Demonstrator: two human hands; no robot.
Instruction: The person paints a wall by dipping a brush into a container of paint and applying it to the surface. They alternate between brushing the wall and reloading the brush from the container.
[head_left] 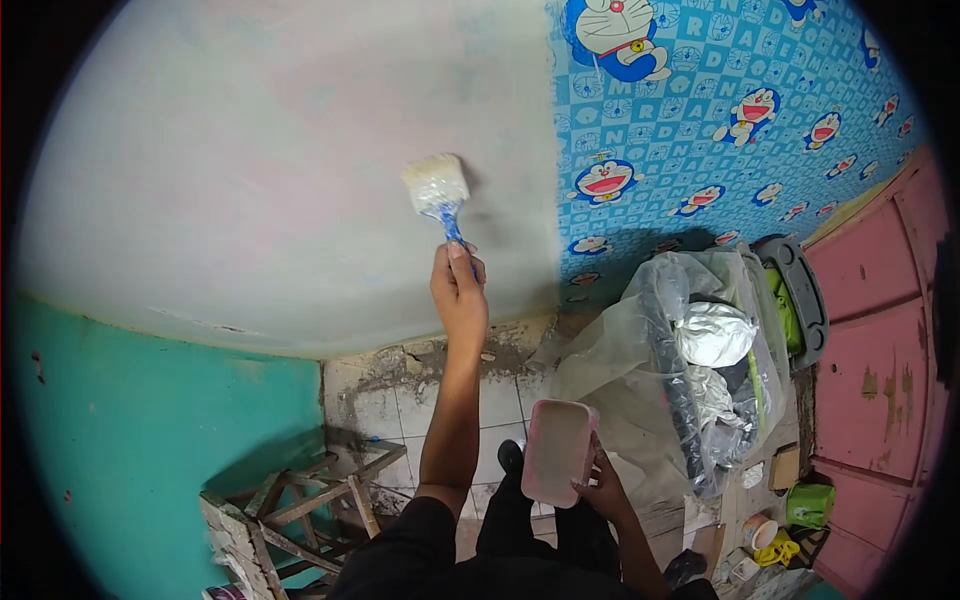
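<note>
My left hand (461, 290) is closed around the blue handle of a wide paintbrush (437, 190). The pale bristles point up and lie at or very near the whitish wall (250, 160); exact contact is hard to tell. Faint pinkish patches show through the white on this wall. Lower down, my right hand (603, 487) grips the right side of a pink rectangular tub (530, 455). Pale, milky liquid appears to fill the tub, which is held in front of my legs.
Cartoon-patterned blue wallpaper (660, 130) borders the white wall on the right. Plastic-covered items (700, 350) stand below it, beside a pink panelled surface (875, 340). A worn wooden stand (300, 510) is at lower left, near a green wall (150, 440). A green container (810, 505) sits lower right.
</note>
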